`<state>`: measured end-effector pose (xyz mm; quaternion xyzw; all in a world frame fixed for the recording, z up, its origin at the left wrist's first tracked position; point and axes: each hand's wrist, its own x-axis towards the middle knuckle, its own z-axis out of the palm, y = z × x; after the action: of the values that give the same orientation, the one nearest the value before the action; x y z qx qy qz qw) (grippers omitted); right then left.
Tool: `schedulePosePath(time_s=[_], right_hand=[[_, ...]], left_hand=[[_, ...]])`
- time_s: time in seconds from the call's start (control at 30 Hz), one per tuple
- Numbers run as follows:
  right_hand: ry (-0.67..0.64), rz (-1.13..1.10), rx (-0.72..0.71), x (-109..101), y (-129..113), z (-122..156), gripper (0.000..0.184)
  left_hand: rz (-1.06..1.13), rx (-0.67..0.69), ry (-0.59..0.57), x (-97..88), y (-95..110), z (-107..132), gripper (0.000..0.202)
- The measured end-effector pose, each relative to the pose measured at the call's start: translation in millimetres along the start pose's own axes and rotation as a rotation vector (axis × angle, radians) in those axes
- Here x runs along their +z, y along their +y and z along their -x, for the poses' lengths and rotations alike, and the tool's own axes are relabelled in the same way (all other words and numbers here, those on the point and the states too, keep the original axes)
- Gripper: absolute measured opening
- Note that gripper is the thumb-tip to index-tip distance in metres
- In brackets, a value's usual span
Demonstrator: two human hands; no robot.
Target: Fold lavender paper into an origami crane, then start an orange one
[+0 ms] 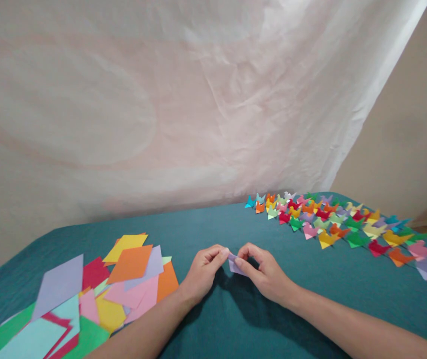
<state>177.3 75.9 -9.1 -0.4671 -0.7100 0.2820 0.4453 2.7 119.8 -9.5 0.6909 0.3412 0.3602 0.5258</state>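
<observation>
1. A person's left hand (208,267) and right hand (266,269) come close together over a dark teal surface (198,224), both clamped on one small piece of lilac paper (235,266).
2. The left hand pinches the upper left corner of the piece between thumb and fingertip, the remaining fingers curled inward.
3. The right hand grips the opposite side, its thumb laid across the near face and its index finger arched above.
4. The lilac piece sits between the two hands, near the middle of the surface and tilted; it appears folded, though its far side is hidden.
5. To the left, a loose pile of colored sheets (131,263) overlaps in orange, yellow, pink, red, green and pale blue. The left forearm (149,324) covers part of it, and the frame cuts off its lower edge.
6. To the right, rows of small folded paper birds (327,239) stand on the surface. The farthest overlap and are hard to tell apart; those at the right edge are cut off.
7. Behind hangs a pale, wrinkled cloth (183,124).
</observation>
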Motion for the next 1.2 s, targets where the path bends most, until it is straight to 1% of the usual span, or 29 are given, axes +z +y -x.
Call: schedulePosePath(time_s=[0.23,0.37,0.47,0.53,0.63,0.7,0.87,1.0,1.07,1.2], right_hand=[[-0.024,-0.084,0.020,4,6,1,0.016],[-0.017,-0.146,0.050,6,10,1,0.018],[0.001,-0.219,0.107,5,10,-2,0.021],[0.016,-0.247,0.128,4,9,-3,0.022],[0.013,-0.257,0.131,4,8,-3,0.023],[-0.004,-0.259,0.131,5,8,-3,0.024],[-0.069,-0.232,0.087,7,11,-2,0.025],[-0.072,-0.197,0.066,9,15,-1,0.030],[-0.058,-0.161,0.061,8,16,-1,0.030],[0.061,-0.095,0.046,4,18,-3,0.024]], left_hand=[[0.074,-0.032,0.031,0.7,-1,-1,0.036],[0.060,-0.046,0.059,1.0,1,-2,0.044],[0.012,-0.032,0.010,1.9,3,-1,0.044],[-0.029,-0.007,-0.035,3.1,3,0,0.038],[-0.074,0.009,-0.043,4.8,1,0,0.030],[-0.066,0.015,-0.028,4.9,-2,0,0.029],[-0.026,-0.016,0.068,2.9,-8,-2,0.031],[-0.033,-0.021,0.083,2.9,-9,-3,0.032],[-0.058,-0.024,0.098,3.3,-9,-2,0.032],[-0.154,-0.013,0.084,4.2,-6,-1,0.030]])
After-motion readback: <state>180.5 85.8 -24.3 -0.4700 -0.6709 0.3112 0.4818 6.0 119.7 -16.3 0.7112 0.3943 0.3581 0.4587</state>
